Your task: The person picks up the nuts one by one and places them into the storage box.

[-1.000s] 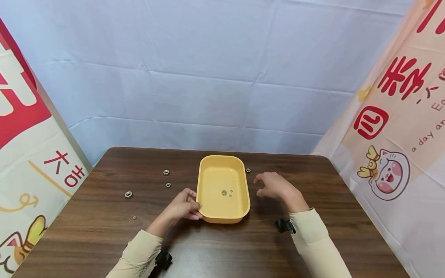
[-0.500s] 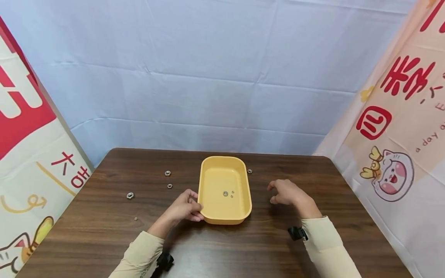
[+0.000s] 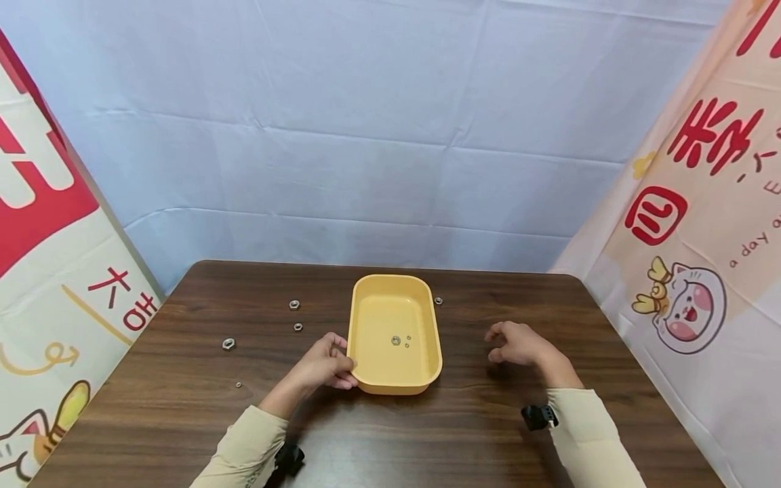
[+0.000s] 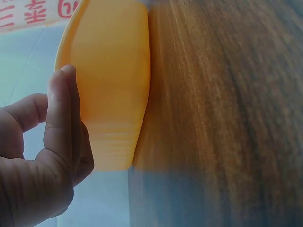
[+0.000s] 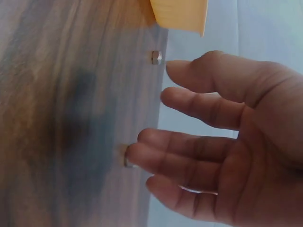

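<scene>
A yellow plastic tray [image 3: 390, 308] stands on the table with one larger hex nut [image 3: 396, 341] and two tiny nuts [image 3: 408, 337] on its floor. My left hand [image 3: 323, 364] pinches the tray's near left rim, thumb on top and fingers against the outer wall [image 4: 109, 85]. To the right of the tray, my right hand [image 3: 518, 344] hovers over the table, fingers loosely bent and holding nothing. In the right wrist view a hex nut [image 5: 156, 57] lies beyond the thumb tip, and another metal piece [image 5: 129, 161] is partly hidden behind the fingers.
Left of the tray lie several loose nuts: a large one [image 3: 228, 343], two farther back [image 3: 295, 305], and a tiny one [image 3: 238, 384]. One more nut [image 3: 438, 301] sits close to the tray's far right side. Cloth hangs behind the dark wooden table [image 3: 390, 434].
My right hand has moved rightward and slightly toward me, away from the tray. The left hand keeps its hold on the rim; the whole view shifted slightly early on.
</scene>
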### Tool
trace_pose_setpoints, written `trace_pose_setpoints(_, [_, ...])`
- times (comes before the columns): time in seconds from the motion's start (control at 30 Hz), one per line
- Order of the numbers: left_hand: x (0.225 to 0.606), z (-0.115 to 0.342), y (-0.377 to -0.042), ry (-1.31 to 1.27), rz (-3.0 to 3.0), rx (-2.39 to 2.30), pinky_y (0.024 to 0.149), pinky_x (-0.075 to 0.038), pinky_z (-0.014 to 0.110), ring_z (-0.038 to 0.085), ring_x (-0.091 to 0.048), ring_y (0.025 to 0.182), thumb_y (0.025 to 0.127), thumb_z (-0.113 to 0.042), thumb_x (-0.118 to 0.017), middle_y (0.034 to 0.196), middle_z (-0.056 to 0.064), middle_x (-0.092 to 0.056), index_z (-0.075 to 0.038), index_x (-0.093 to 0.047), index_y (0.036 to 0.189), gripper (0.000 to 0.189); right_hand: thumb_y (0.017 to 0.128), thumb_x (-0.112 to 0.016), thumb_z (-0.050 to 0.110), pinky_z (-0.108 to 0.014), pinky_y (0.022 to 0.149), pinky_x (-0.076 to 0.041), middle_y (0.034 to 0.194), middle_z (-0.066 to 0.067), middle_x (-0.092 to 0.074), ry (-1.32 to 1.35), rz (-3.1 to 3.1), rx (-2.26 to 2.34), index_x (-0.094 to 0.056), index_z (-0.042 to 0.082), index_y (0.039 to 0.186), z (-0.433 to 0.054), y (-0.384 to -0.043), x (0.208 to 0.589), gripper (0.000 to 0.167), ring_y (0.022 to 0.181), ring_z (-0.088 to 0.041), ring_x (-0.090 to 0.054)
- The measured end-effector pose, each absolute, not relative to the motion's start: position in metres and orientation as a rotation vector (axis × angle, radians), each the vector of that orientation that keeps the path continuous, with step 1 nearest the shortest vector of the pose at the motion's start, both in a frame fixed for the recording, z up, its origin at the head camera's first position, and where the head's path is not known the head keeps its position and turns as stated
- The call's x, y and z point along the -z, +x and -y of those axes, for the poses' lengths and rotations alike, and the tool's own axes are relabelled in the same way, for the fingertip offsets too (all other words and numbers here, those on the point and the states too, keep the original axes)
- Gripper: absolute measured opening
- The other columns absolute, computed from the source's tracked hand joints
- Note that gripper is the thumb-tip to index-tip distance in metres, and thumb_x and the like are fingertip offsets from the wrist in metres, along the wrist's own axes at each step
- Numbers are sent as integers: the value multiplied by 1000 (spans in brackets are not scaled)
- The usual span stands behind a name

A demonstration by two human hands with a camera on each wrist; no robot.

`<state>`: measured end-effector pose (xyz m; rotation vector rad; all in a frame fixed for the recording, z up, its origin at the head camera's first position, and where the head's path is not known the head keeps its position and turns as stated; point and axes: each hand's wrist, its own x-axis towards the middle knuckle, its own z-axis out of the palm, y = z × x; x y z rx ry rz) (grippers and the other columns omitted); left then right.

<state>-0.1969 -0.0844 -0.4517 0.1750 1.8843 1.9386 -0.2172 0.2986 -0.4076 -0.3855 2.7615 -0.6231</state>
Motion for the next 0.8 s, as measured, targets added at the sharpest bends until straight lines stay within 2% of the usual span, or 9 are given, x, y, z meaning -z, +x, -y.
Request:
trace_pose_setpoints(0.13, [451,84,-197,180,-1882,-1945,50,-53,30,22,-63,56,80,8,-54,82,23,-52,9,-28,110,40,79,-67,4,-37,65,-48,94,-11,-62,-373,-2785,761,-61,-2,105,-308,-218,414,27,77,-20,-58])
trace_pose_setpoints(0.23, [450,83,-196,189,-1871,-1957,50,-53,30,22,-62,55,80,9,-55,81,25,-53,8,-29,108,38,80,-64,-1,-34,61,-48,96,-16,-61,-339,-2804,880,-61,-5,101,-312,-217,419,21,72,-18,-57])
trace_pose_setpoints(0.47, [452,84,-195,201,-1877,-1950,51,-53,30,21,-63,55,80,8,-54,78,23,-55,7,-29,106,37,81,-60,-1,-31,54,-46,75,-7,-59,-153,-2848,1123,-59,-6,94,-321,-219,434,13,61,-18,-55])
trace_pose_setpoints(0.67, [452,84,-196,195,-1895,-1936,52,-54,30,22,-63,56,80,7,-55,82,26,-54,7,-30,107,37,82,-61,1,-31,52,-46,76,-9,-63,-82,-2806,1419,-58,-6,90,-331,-223,441,11,62,-19,-58])
trace_pose_setpoints(0.8, [452,84,-196,194,-1898,-1934,52,-54,30,22,-63,57,80,7,-55,83,27,-54,7,-30,108,37,85,-59,3,-31,51,-44,79,-8,-64,183,-2710,1538,-56,-10,98,-331,-226,442,18,64,-17,-59])
